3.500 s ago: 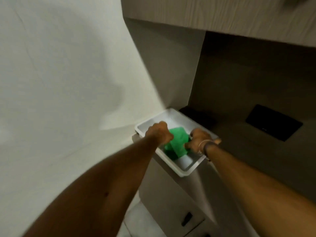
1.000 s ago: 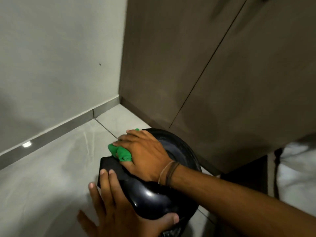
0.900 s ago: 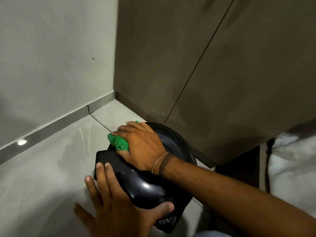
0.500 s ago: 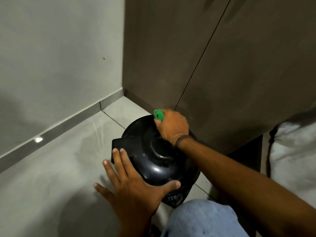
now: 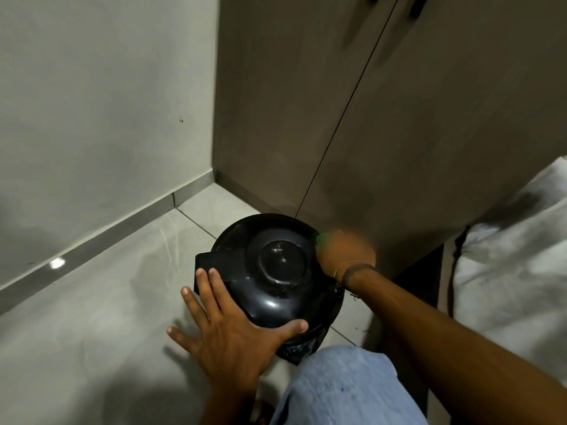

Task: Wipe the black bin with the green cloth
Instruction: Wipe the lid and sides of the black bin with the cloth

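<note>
Grey floor tiles (image 5: 92, 302) meet brown cabinet doors (image 5: 399, 148); the black bin (image 5: 329, 305) stands there. One left hand (image 5: 233, 335), fingers spread, steadies its lid (image 5: 282, 262); the blurred right hand (image 5: 346, 253) clutches the green cloth (image 5: 322, 238) at the right rim, mid-wipe. Sides likely next.

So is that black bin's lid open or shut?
Shut: the domed lid lies flat on the black bin rim, no gap showing, with the left hand resting on its near edge.
</note>
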The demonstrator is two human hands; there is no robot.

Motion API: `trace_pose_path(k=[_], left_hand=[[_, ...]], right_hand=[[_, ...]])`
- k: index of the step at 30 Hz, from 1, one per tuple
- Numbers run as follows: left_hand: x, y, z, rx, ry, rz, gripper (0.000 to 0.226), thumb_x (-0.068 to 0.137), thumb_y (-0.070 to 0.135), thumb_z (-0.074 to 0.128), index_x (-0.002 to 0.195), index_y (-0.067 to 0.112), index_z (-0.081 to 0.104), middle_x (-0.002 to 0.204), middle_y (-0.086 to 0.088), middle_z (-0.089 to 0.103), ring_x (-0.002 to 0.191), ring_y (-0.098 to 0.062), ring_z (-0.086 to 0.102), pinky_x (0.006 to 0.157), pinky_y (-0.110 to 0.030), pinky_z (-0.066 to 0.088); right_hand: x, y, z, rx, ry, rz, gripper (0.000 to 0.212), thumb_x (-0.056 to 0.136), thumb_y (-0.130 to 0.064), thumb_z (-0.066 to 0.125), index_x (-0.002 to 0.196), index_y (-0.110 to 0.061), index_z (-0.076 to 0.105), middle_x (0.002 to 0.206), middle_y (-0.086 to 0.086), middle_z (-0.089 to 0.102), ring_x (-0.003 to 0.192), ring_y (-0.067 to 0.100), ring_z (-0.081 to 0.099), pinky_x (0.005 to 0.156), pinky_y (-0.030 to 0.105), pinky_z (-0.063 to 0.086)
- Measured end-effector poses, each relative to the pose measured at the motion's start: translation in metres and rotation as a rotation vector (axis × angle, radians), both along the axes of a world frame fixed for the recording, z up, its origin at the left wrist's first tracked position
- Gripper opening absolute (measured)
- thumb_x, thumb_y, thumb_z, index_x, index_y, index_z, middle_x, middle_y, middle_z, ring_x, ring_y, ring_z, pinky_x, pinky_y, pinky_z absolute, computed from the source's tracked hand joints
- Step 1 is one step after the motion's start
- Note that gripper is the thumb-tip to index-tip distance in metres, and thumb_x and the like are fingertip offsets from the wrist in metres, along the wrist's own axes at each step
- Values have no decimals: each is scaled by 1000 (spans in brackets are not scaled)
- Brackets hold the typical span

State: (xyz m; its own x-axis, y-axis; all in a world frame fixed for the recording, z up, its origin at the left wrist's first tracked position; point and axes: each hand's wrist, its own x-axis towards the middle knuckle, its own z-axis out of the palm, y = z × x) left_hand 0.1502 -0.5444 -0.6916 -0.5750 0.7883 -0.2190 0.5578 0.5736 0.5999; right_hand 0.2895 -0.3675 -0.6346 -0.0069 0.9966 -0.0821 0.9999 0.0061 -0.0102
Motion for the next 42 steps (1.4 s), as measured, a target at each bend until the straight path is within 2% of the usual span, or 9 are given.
trace_pose_path(k=[4,8,14,21,24,26,30,35,42], left_hand=[[0,2,-3,20,10,-23,191,12,120,39,169,20,-1,179,-1,2,165,-35,0,116,-85,18],[0,6,-9,36,-1,-32,193,8,120,39,169,21,3,178,-3,9,165,-38,8,113,-87,21],[-2,7,-16,16,-33,-67,197,2,118,38,170,23,-1,178,-1,5,165,-36,7,113,-87,21],[-17,5,-2,-74,-56,-146,198,1,116,42,164,25,-25,174,6,-26,163,-27,-22,120,-83,8],[-34,12,3,-99,-14,-203,202,-1,115,43,161,22,-33,170,4,-41,155,-25,-42,121,-81,-4],[-45,15,1,-87,20,-231,203,0,116,43,161,21,-36,167,1,-46,152,-26,-47,121,-79,-9],[-51,20,-6,-37,21,-253,202,-2,115,46,159,26,-38,167,3,-46,154,-25,-44,120,-80,-11],[-54,27,-17,-25,44,-255,200,-4,115,43,158,29,-37,169,5,-41,159,-26,-35,121,-80,-4],[-51,29,-22,19,61,-224,196,2,116,45,163,31,-27,174,6,-28,163,-28,-22,120,-81,2]], right_hand=[[15,-31,5,-55,-37,-10,40,101,-51,51,110,-14,65,111,9,74,100,31,71,75,33,45],[27,-71,6,-118,-29,-11,41,102,-53,50,113,-16,64,113,6,73,100,26,70,79,35,52],[33,-110,12,-302,146,-88,42,99,-55,53,110,-15,62,103,6,67,83,20,58,65,27,37],[61,-109,61,-724,1365,-509,36,93,-30,66,109,0,76,99,22,80,85,33,79,72,39,64],[68,-79,90,-671,1561,-427,50,95,-45,69,111,2,77,109,27,78,100,40,76,85,49,63],[63,-52,100,-480,1425,-357,47,89,-40,80,115,-1,76,108,22,79,100,38,78,81,49,64],[22,-20,76,71,749,-44,31,94,-29,74,124,-22,72,109,4,78,97,24,74,87,32,57],[-30,-28,-17,18,212,353,65,100,-39,58,159,-22,35,167,5,36,156,31,27,126,45,24],[-68,-39,-41,130,220,550,64,103,-49,39,161,-23,31,171,-1,28,160,23,16,130,44,9]])
